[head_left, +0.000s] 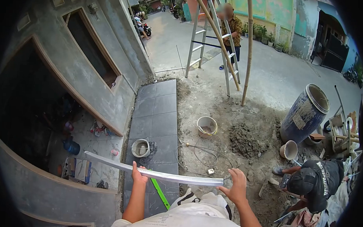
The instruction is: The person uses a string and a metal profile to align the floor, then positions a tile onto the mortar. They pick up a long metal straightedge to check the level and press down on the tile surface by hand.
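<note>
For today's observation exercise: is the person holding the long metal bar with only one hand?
No: the left hand grips the metal bar near its middle, and the right hand holds its right end.

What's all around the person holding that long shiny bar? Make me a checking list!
Surface: dark grey floor tiles laid along the house wall, bare dirt ground beside them.
Job's things: long metal bar held level over the tiles; green level lying on the tiles below.
Clutter: two buckets, a mortar pile, a blue barrel, a small pot.
Grippers: left hand grips the bar near its middle; right hand holds its end.
Cables: a looped cord on the dirt.
Surroundings: a ladder, bamboo poles, one person crouching, another standing.
</note>
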